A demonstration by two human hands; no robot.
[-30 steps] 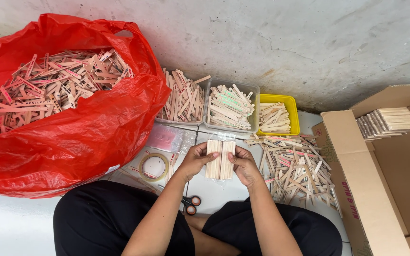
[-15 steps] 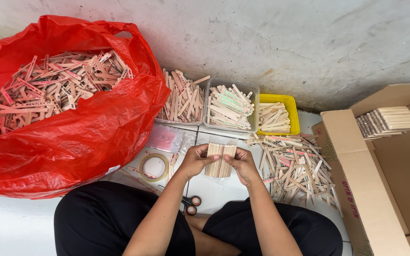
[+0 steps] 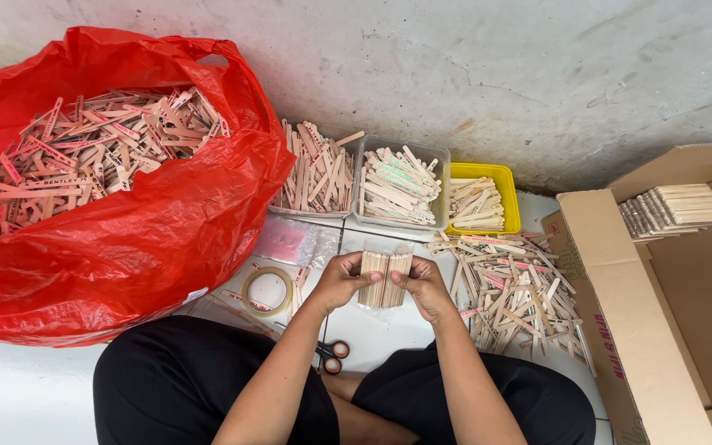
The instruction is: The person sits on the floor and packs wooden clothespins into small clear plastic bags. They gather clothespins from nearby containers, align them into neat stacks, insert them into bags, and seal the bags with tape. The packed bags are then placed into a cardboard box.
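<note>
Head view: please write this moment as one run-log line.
left hand: holds stick bundle | right hand: holds same bundle | red bag: beside

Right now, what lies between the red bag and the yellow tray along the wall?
In the head view, two containers of wooden sticks stand between the red bag and the yellow tray: a heaped pile of sticks beside the bag, then a clear grey tub.

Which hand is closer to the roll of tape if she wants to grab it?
Probably the left hand. The tape roll lies on the floor just to its left, while the right hand sits on the far side of the stick bundle that both hands hold.
</note>
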